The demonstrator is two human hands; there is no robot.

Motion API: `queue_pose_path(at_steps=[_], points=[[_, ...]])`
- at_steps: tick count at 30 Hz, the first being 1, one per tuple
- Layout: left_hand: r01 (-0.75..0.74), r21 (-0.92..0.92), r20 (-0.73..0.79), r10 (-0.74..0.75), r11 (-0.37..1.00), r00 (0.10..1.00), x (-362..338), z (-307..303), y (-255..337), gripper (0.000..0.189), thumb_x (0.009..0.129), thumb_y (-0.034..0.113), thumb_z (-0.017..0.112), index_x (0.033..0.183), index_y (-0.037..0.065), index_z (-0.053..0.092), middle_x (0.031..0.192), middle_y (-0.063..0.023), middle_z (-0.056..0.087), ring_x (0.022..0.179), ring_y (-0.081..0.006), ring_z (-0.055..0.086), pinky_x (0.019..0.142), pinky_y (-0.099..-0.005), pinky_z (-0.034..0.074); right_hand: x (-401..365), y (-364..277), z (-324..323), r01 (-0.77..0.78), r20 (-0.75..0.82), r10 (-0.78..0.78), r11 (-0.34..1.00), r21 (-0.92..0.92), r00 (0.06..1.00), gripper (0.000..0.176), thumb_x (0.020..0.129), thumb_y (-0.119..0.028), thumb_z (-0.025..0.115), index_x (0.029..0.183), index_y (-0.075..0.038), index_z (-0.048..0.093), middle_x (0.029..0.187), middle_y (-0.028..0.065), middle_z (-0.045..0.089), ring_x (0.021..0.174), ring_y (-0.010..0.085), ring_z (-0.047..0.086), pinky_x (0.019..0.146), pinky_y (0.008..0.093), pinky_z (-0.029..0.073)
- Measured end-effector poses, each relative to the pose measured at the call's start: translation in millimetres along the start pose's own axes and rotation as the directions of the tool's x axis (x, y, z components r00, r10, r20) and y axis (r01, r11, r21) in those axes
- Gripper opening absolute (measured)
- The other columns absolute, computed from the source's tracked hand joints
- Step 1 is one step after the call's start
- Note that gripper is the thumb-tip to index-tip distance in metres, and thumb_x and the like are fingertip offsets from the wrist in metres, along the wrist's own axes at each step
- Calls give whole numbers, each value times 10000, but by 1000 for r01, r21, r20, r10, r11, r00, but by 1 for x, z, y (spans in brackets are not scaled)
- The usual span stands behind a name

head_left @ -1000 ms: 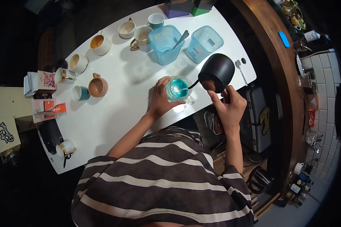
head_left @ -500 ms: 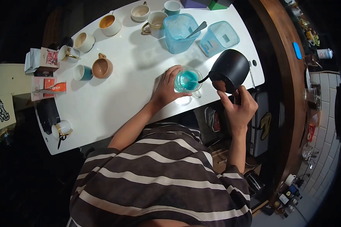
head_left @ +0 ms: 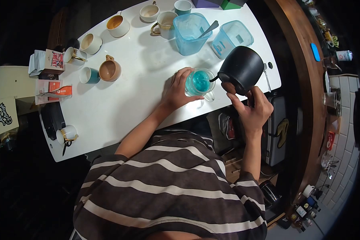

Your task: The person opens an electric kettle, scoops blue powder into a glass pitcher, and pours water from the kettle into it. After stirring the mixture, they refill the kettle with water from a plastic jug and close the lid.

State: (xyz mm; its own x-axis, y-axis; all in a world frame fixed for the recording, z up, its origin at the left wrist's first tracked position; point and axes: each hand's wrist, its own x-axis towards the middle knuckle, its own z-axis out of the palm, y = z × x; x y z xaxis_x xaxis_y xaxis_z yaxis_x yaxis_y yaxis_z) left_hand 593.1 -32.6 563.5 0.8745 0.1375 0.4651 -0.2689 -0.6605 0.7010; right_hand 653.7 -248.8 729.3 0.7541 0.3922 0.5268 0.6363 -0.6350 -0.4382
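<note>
My left hand [head_left: 179, 89] is wrapped round the left side of a clear glass cup [head_left: 200, 81] with blue-green liquid in it. The cup stands on the white table [head_left: 144, 92], its handle toward the lower right. In my right hand [head_left: 255, 110] is a black kettle [head_left: 244, 67], tilted to the left. The tip of its thin spout reaches over the cup's right rim. Whether a stream runs from the spout is too small to tell. Behind the cup stands a blue translucent container [head_left: 190, 38] with a spoon [head_left: 209, 29] in it.
A second blue container [head_left: 233, 37] stands behind the kettle. Several cups, among them a brown mug [head_left: 109, 70], line the table's left and far sides. Coffee bags [head_left: 48, 64] lie at the left edge, a small spoon [head_left: 267, 76] at the right. A wooden counter [head_left: 304, 96] runs along the right.
The kettle has moved slightly up and leftward, tilted a little differently. The glass cup and my left hand have hardly moved. The whole view has shifted slightly.
</note>
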Motion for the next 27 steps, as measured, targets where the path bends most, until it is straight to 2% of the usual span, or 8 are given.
queue_pose_path(at_steps=[12,27], points=[[35,58,33,-37,998,999,1,-2,2,1005,594,438,914,1371,35,420,1351,-122,482,1252,-306,498,1021,-426,432,4,-2,-4,59,-29,-59,998,-4,998,486,645,-330,925,835,-8,615,611,16,553,491,95,469,455,243,371],[43,75,39,-46,996,998,2,-4,5,1016,592,443,910,1374,35,406,1347,-130,483,1241,-319,502,1009,-438,432,9,-5,-10,64,-39,-64,998,11,997,484,635,-320,929,831,-6,617,610,18,541,495,94,465,458,240,366]])
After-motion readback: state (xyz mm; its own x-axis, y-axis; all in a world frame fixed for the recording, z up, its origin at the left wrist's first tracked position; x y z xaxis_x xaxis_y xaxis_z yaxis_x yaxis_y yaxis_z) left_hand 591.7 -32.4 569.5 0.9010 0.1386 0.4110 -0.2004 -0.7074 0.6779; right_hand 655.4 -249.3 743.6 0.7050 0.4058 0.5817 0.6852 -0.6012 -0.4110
